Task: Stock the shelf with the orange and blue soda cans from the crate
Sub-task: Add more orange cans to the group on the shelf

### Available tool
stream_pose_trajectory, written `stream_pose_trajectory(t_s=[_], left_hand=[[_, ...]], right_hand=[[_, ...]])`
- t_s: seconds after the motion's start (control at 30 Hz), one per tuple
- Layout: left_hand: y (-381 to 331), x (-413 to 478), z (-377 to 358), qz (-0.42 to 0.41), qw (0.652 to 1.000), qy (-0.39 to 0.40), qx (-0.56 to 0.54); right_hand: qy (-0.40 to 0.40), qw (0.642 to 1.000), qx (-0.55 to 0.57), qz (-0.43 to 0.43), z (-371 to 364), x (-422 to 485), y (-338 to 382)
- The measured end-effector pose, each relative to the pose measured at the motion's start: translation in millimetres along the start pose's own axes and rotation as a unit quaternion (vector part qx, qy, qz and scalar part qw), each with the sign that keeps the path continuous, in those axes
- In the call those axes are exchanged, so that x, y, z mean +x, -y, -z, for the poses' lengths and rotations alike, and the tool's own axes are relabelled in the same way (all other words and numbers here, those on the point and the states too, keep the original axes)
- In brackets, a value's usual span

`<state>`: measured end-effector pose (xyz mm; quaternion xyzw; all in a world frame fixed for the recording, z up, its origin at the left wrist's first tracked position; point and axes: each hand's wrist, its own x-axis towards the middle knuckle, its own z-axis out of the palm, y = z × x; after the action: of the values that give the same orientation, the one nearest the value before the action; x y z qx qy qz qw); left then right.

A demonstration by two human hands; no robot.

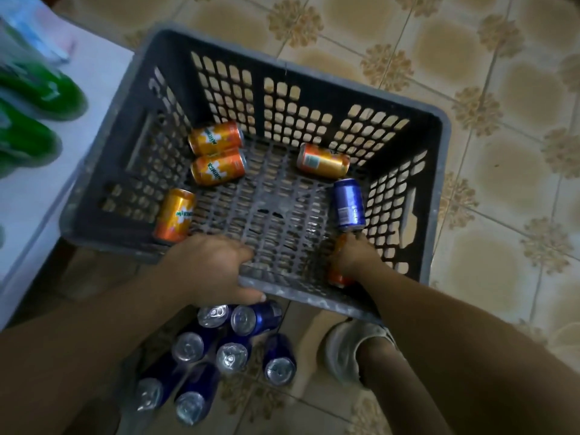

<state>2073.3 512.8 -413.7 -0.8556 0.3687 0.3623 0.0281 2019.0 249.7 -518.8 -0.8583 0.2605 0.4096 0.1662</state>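
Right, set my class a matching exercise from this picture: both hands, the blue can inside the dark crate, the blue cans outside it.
Column one: 1 lone blue metal soda can; 2 left hand; 3 cluster of blue metal soda cans; 4 right hand.
Column two: A grips the near rim of the dark perforated plastic crate; B lies inside the crate; C grips an orange metal soda can; D on the tiled floor.
Pairs: 1-B, 2-A, 3-D, 4-C.

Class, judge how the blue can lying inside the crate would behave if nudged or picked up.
The blue can lies on its side on the crate floor's open grid, so a sideways nudge would probably roll it. Its glossy metal skin looks smooth, perhaps slippery.
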Motion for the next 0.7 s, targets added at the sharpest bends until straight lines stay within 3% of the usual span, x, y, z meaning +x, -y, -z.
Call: stream_pose_trajectory(t_s=[0.23, 0.37, 0.5, 0.6, 0.7], left_hand=[[4.9, 1.4, -5.9, -0.006, 1.000, -0.020, -0.007], [4.4, 0.5, -4.7, -0.001, 1.000, -0.014, -0.004], [1.6, 0.3, 2.7, 0.012, 0.999, 0.039, -0.013], [-1.5, -7.6, 12.8, 0.015, 0.998, 0.052, -0.042], [-12.9, -21.0, 19.3, 0.042, 0.995, 0.012, -0.091]], right_hand=[[-0.037, 0.999, -0.012, -0.010, 2.5, 2.7, 5.8], [-0.041, 0.996, 0.080, -0.006, 4.4, -2.2, 9.3], [-0.070, 0.990, 0.119, 0.027, 12.9, -27.2, 16.0], [-0.122, 0.971, 0.191, 0.078, 30.5, -62.3, 26.6], [-0.160, 0.937, 0.280, 0.130, 61.5, -114.2, 43.1]])
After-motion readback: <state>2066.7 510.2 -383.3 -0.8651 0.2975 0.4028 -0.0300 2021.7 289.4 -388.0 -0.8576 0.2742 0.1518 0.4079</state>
